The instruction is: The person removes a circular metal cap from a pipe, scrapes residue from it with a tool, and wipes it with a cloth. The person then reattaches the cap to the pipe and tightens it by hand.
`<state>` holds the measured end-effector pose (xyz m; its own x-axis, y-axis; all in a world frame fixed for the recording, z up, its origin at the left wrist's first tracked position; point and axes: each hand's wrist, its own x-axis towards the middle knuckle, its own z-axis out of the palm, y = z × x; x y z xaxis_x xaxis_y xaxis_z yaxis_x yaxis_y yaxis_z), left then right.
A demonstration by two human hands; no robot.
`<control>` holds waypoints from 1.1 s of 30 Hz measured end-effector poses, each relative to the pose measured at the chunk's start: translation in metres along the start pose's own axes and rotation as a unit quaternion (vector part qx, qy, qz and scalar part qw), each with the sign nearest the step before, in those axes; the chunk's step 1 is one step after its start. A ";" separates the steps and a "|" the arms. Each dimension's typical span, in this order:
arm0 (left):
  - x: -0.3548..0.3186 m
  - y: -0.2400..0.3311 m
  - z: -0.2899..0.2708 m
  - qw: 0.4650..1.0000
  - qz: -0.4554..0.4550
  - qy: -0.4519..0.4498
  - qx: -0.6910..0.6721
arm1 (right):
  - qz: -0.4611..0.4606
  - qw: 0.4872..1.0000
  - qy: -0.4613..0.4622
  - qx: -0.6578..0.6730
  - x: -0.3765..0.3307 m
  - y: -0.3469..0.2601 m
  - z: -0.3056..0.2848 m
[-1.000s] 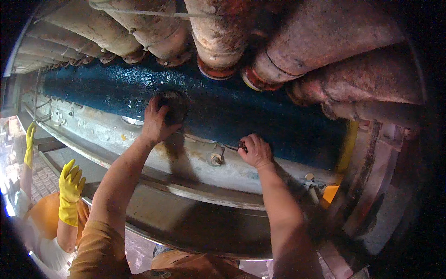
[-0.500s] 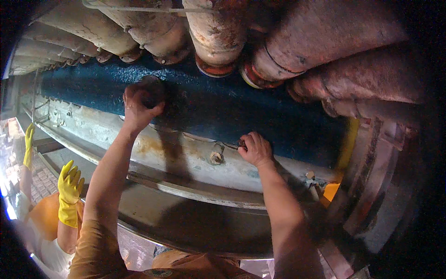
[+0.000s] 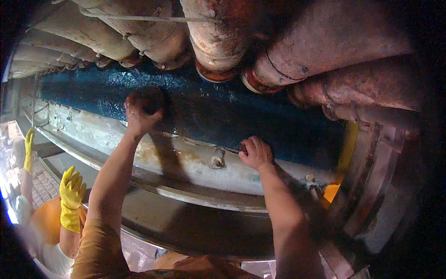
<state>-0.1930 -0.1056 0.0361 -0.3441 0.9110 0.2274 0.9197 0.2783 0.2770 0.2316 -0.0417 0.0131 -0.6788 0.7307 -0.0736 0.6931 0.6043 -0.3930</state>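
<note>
A long dark blue surface [image 3: 223, 109], shiny with wet-looking patches, runs across in front of me. My left hand [image 3: 139, 116] is curled round a dark, rounded object [image 3: 152, 100] and holds it against the blue. Shadow hides the object's exact kind. Farther right, my right hand [image 3: 258, 153] is closed at the lower edge of the blue surface. A small dark piece [image 3: 243, 148] shows at its fingertips, mostly covered. Left of that hand, a round metal fitting [image 3: 217, 161] sticks out of the pale, stained ledge [image 3: 190, 160].
Several thick, rusty pipes [image 3: 216, 42] hang close above the blue surface. Below the ledge runs a metal trough [image 3: 200, 228]. A person in yellow gloves [image 3: 70, 200] stands at lower left. At right are a yellow upright strip [image 3: 349, 144] and an orange piece [image 3: 331, 192].
My left hand has moved slightly down the blue surface with the dark object. My right hand stays at the lower edge. The whole view has shifted a little.
</note>
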 end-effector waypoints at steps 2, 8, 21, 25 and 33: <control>-0.003 0.001 0.001 0.999 -0.034 -0.020 -0.019 | 0.004 1.000 -0.008 -0.004 -0.001 0.004 0.002; -0.005 0.002 -0.015 0.969 -0.152 -0.064 -0.182 | 0.014 1.000 -0.014 0.007 -0.001 0.000 0.000; -0.058 0.114 -0.150 0.249 -0.372 -0.033 -0.893 | -0.019 0.999 0.039 -0.011 -0.001 0.003 0.006; -0.090 0.121 -0.161 0.205 -0.378 0.014 -0.903 | 0.009 0.999 -0.035 -0.020 -0.005 0.012 0.009; -0.135 0.096 -0.198 0.199 -0.284 0.035 -0.937 | -0.025 0.998 0.010 -0.057 0.001 0.016 0.010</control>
<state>-0.0958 -0.2624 0.2169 -0.3538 0.8703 -0.3425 -0.9353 -0.3316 0.1235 0.2394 -0.0349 -0.0027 -0.7085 0.7047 -0.0372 0.6828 0.6712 -0.2888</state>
